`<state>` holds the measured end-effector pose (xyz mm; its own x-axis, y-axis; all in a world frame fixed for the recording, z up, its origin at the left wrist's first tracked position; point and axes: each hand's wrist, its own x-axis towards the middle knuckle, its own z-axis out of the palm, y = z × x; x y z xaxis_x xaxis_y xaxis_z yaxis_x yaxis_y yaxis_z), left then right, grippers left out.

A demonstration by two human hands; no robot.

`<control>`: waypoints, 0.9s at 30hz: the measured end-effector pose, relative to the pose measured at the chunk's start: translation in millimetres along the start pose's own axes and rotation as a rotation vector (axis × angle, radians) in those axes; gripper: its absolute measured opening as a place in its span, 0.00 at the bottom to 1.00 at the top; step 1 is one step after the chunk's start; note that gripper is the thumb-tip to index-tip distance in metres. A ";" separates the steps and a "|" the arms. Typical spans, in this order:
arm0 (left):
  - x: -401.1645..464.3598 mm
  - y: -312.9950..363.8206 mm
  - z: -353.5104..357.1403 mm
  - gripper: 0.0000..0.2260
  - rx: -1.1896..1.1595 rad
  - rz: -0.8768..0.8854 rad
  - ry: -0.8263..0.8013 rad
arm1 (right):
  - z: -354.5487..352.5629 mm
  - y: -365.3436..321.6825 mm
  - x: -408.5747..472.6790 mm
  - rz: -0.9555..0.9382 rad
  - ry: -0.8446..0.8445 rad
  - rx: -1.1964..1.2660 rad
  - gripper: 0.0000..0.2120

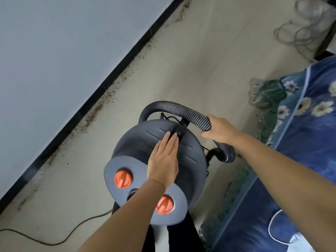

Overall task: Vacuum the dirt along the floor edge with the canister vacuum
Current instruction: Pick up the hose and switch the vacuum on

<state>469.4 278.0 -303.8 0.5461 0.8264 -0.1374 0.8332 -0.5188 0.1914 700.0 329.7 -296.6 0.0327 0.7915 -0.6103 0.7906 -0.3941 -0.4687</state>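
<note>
1. While nothing is being sucked up yet, the floor [190,70] gives the geometry: an open strip running from near-left to far-right, wall and black skirting [101,86] on the left, a blue floral bed [300,142] closing in on the right.
2. Canister vacuum [151,160] stands mid-strip, near centre, lid up, two orange knobs on the near side. Black power cord [54,240] trails off near-left across the floor.
3. Dirt [94,113]: a brown line hugging the skirting base, long axis parallel to the wall, continuing far-right. It lies left of and beyond the canister, well apart from both hands.
4. Hose [183,110] arcs over the far side of the canister and loops down on its right; nozzle end not in view, can't tell where it is.
5. Right hand [221,129]: grip closed around the hose, fingers curled round it, right of the canister.
6. Left hand [163,157]: fingers straight, lying flat on the lid, tips at the dark switch or handle block [179,132]; holding nothing. Looks like pressing power, but that's a guess.
7. Judgement: the left hand is nearer the dirt, yet the right has the hose, so the hose must swing left across the canister. Room is tight on the bed side, open along the wall.
</note>
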 end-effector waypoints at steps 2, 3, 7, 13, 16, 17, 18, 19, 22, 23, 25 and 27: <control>0.0 -1.2 0.5 0.22 -0.011 0.005 -0.008 | -27.6 -12.9 -10.5 -0.017 0.019 0.011 0.14; 0.2 -1.4 -2.1 0.22 -0.027 -0.001 -0.030 | -42.0 -19.4 -17.1 -0.026 0.017 0.010 0.14; 3.2 -0.3 -20.9 0.23 -0.220 -0.087 -0.146 | -94.3 -54.4 -55.6 -0.095 -0.005 -0.008 0.15; 16.3 -3.7 -132.4 0.31 -0.489 -0.151 0.364 | -144.4 -139.2 -121.5 -0.239 -0.060 -0.226 0.13; 26.2 -17.6 -196.6 0.32 -0.452 -0.067 0.315 | -147.6 -188.2 -149.0 -0.352 -0.046 -0.322 0.14; 25.0 -26.3 -214.3 0.27 -0.485 -0.064 0.288 | -146.4 -202.4 -156.1 -0.392 -0.025 -0.356 0.13; 19.9 -37.2 -229.3 0.22 -0.492 -0.076 0.278 | -144.2 -216.0 -162.4 -0.432 0.000 -0.403 0.12; 11.5 -48.2 -242.6 0.18 -0.473 -0.094 0.276 | -140.8 -228.9 -167.5 -0.470 0.029 -0.461 0.11; -29.6 -80.6 -273.3 0.16 -0.366 -0.127 0.376 | -124.7 -268.1 -181.9 -0.587 0.147 -0.585 0.16; -45.4 -90.0 -282.0 0.15 -0.333 -0.143 0.431 | -117.9 -280.4 -187.2 -0.627 0.211 -0.599 0.19; -78.0 -106.7 -298.0 0.16 -0.295 -0.184 0.536 | -103.4 -299.0 -199.9 -0.677 0.371 -0.602 0.25; -113.5 -121.8 -313.4 0.17 -0.299 -0.242 0.639 | -90.0 -306.5 -209.9 -0.671 0.516 -0.497 0.29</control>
<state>278.7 316.0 -6.9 0.1176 0.9235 0.3651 0.8147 -0.3000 0.4963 505.8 326.4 32.6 -0.3476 0.9330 0.0936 0.9062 0.3599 -0.2219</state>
